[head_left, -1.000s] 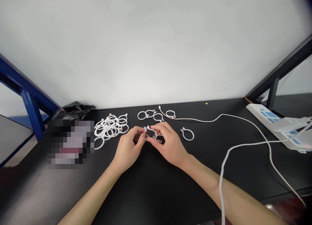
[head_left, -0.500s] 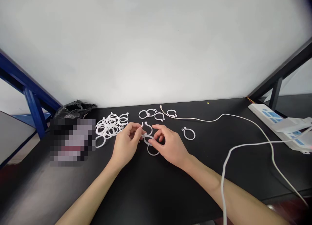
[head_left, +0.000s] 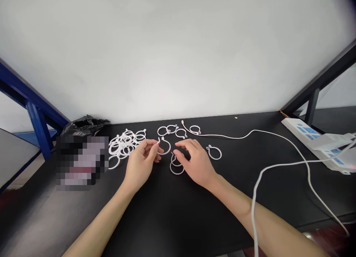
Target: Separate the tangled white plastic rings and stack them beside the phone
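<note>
My left hand pinches a white plastic curtain ring between thumb and fingers. The ring has a gap at its top, near the small eyelet. Across from it, my right hand has its thumb and fingers apart and grips nothing that I can see. Just below its thumb are two overlapping curtain rings, partly hidden by the hand; whether the thumb touches the upper one I cannot tell. A single curtain ring lies to the right of this hand. Beyond both hands, several rings are spread along the table's back.
A heap of white rings lies left of my left hand. Behind it are a black plastic bag and a blurred-out package. A white cable crosses the black table toward a power strip.
My left hand has drawn its ring leftward, away from my right hand. My right hand has opened a little, and the ring by its thumb now sits lower, over the other one.
</note>
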`<state>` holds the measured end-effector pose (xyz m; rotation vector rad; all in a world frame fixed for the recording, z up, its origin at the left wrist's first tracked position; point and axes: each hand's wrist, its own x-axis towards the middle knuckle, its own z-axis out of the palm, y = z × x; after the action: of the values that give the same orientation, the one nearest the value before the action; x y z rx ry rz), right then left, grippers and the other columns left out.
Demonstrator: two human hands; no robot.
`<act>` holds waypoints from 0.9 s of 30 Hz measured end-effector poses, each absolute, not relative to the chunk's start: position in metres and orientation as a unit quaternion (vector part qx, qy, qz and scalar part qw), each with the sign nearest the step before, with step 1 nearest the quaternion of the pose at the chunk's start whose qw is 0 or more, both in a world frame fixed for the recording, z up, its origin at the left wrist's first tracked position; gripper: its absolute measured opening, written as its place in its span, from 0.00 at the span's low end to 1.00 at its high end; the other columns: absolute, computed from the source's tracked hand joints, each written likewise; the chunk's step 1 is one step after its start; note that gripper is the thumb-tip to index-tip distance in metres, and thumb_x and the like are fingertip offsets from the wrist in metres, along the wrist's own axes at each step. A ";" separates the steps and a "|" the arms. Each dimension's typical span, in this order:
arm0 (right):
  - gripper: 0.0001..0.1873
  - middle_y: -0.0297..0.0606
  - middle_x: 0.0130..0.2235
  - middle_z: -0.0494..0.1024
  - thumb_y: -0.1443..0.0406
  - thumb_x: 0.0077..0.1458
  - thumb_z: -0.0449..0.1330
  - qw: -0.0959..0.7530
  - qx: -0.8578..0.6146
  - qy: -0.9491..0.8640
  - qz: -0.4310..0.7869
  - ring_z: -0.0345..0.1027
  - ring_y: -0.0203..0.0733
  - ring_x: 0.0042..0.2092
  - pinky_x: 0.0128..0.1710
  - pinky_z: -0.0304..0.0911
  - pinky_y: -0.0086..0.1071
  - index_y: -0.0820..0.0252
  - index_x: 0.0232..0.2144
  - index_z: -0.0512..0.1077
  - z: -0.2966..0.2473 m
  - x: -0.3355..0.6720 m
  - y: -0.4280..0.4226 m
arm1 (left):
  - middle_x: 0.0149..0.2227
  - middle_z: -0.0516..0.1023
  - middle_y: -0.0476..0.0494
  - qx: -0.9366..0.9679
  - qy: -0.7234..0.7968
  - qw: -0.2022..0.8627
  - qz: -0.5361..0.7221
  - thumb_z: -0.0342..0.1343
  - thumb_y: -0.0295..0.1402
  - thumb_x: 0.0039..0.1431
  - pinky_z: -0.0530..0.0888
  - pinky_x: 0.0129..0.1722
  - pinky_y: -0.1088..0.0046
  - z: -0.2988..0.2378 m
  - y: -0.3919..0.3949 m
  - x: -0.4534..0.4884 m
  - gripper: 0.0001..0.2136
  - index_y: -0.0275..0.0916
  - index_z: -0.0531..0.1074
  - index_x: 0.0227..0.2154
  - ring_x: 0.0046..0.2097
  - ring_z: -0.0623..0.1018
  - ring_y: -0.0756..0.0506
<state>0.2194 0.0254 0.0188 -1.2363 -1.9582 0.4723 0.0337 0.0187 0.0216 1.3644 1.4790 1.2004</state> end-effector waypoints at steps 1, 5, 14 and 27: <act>0.10 0.38 0.43 0.78 0.61 0.61 0.57 0.387 -0.475 -0.762 0.208 0.72 0.43 0.45 0.45 0.69 0.38 0.55 0.44 0.71 0.019 0.219 0.025 | 0.32 0.80 0.47 0.546 0.574 0.397 0.464 0.53 0.46 0.61 0.74 0.33 0.72 0.023 0.017 0.036 0.14 0.39 0.70 0.39 0.29 0.76 0.50; 0.11 0.33 0.35 0.80 0.62 0.61 0.57 0.409 -0.465 -0.735 0.277 0.74 0.37 0.34 0.35 0.69 0.31 0.55 0.46 0.69 0.020 0.216 0.022 | 0.32 0.80 0.49 0.572 0.569 0.397 0.438 0.51 0.44 0.63 0.74 0.32 0.72 0.023 0.011 0.045 0.13 0.41 0.67 0.41 0.27 0.76 0.50; 0.09 0.33 0.32 0.78 0.64 0.61 0.55 0.450 -0.441 -0.722 0.286 0.72 0.35 0.32 0.34 0.67 0.29 0.58 0.42 0.73 0.021 0.210 0.015 | 0.28 0.77 0.53 0.648 0.578 0.251 0.429 0.50 0.37 0.64 0.69 0.28 0.77 0.017 0.005 0.049 0.05 0.42 0.67 0.37 0.26 0.75 0.52; 0.12 0.34 0.38 0.79 0.62 0.65 0.52 0.390 -0.412 -0.763 0.309 0.73 0.36 0.38 0.40 0.67 0.30 0.55 0.46 0.72 0.024 0.221 0.022 | 0.27 0.78 0.54 0.705 0.557 0.183 0.400 0.51 0.36 0.63 0.68 0.26 0.78 0.017 0.007 0.043 0.04 0.42 0.67 0.36 0.27 0.76 0.52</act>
<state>0.2210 0.0217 0.0236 -1.0462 -1.9395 0.7864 0.0426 0.0068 0.0166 1.9874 1.5696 1.1285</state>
